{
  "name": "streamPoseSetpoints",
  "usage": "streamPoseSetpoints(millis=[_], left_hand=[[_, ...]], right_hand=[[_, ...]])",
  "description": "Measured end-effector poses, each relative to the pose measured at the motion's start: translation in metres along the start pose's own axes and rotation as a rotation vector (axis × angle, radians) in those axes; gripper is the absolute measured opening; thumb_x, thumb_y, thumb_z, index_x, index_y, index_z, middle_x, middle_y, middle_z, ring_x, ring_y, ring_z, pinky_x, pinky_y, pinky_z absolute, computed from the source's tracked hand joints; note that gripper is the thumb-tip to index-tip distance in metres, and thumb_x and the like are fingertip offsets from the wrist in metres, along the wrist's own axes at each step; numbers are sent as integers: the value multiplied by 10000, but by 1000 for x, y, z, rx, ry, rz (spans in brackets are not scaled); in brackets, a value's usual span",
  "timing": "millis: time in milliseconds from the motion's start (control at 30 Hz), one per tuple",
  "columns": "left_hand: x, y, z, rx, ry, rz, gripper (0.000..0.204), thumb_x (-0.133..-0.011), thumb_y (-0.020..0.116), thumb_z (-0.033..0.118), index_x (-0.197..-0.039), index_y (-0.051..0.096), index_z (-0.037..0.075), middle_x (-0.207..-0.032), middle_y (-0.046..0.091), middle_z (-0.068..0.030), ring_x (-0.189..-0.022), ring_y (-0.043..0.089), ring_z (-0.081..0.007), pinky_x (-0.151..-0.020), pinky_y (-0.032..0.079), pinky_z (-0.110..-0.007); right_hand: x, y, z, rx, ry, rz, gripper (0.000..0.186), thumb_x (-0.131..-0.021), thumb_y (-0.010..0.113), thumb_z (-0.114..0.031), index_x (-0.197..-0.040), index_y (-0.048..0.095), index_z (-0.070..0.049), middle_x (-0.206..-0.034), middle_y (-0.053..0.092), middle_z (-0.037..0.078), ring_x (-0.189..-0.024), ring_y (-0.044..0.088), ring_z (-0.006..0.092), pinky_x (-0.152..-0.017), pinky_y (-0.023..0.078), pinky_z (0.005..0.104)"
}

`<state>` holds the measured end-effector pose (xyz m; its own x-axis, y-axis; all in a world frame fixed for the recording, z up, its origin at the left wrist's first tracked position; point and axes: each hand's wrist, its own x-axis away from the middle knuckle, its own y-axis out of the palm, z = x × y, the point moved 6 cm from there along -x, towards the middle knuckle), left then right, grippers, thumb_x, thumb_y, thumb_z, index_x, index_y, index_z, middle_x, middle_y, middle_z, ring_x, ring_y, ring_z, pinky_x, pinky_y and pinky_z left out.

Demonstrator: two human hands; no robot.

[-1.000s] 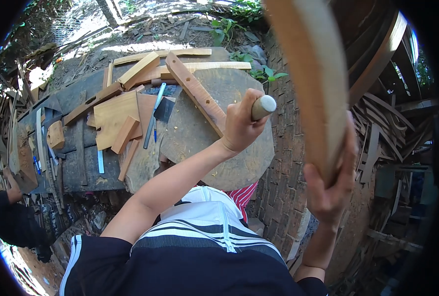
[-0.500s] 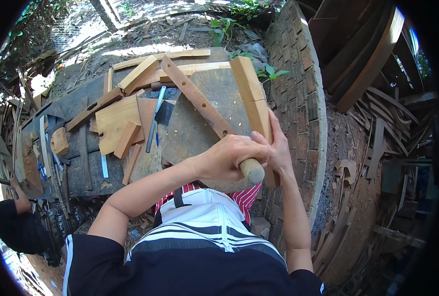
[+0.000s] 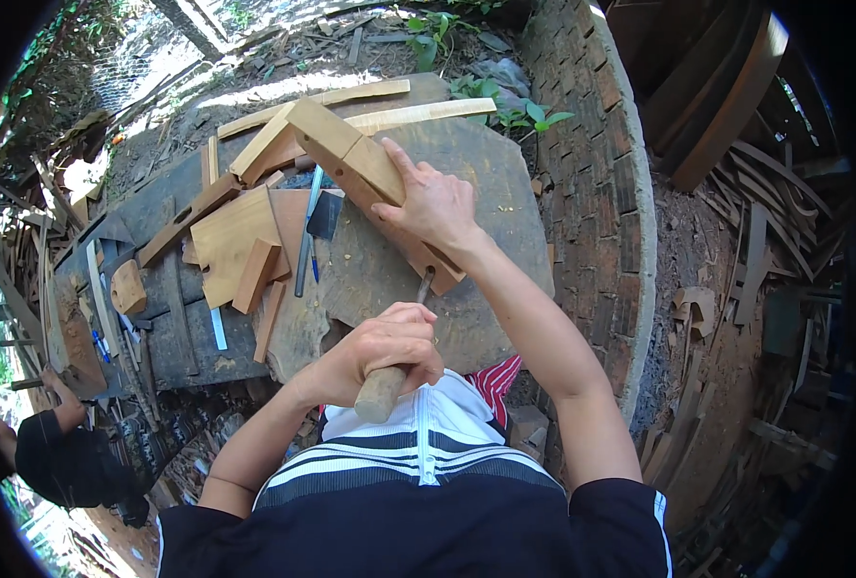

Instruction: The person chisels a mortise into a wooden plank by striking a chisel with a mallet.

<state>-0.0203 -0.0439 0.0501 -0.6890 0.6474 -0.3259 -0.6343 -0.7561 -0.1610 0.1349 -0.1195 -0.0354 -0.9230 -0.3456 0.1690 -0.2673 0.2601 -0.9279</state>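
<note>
A thick wooden slab [image 3: 505, 246] is bearing a holed wooden bar [image 3: 411, 252], which is slanting across it. A pale wooden block [image 3: 330, 133] is overlapping the bar's far part. My right hand [image 3: 435, 204] is gripping the block, half curled over it. My left hand [image 3: 394, 345] is making a fist around a wooden-handled tool [image 3: 380, 393], whose metal shaft is reaching the bar's near-end hole.

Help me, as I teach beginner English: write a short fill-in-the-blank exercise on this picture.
1. The left hand holds a tool, while the wooden block is gripped by the ____ hand.
2. The wall is built of ____.
3. The red-and-white cloth has a pattern of ____.
4. The leaves beyond the table are coloured ____.
Missing words: right; bricks; stripes; green.
</note>
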Motion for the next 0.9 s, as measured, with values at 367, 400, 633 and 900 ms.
streamPoseSetpoints(millis=[367, 400, 633, 900], left_hand=[[32, -65, -4, 157, 73, 688, 128, -897, 562, -17, -986, 521, 66, -635, 466, 13, -627, 482, -122, -811, 445, -379], [34, -72, -4, 259, 49, 821, 91, -927, 546, 49, -1002, 505, 79, -592, 403, 29, -589, 447, -113, -760, 434, -355], [-8, -85, -40, -289, -504, 573, 254, -939, 601, 291, -1028, 643, 58, -588, 539, -33, -527, 543, -151, -565, 461, -312], [-53, -92, -140, -916, -785, 452, 649, -815, 693, 537, -1110, 609, -34, -863, 696, -218, -824, 689, -386, -709, 545, -449]], right_hand=[[12, 18, 99, -143, 389, -8, 833, -830, 585, -613, -1504, 271, -237, -1195, 644, 223, -1097, 623, 408, -930, 488, 485], [16, 17, 101, -213, 414, 8, 837, -827, 595, -601, -1502, 276, -222, -1188, 646, 226, -1094, 623, 413, -934, 484, 486], [45, 27, 87, -394, 348, -1, 848, -803, 628, -534, -1499, 278, -198, -1176, 649, 232, -1090, 623, 417, -944, 480, 479], [61, 49, 74, -1180, 324, 12, 671, -823, 650, -307, -1405, 426, -57, -1138, 646, 181, -983, 654, 254, -865, 504, 358]])
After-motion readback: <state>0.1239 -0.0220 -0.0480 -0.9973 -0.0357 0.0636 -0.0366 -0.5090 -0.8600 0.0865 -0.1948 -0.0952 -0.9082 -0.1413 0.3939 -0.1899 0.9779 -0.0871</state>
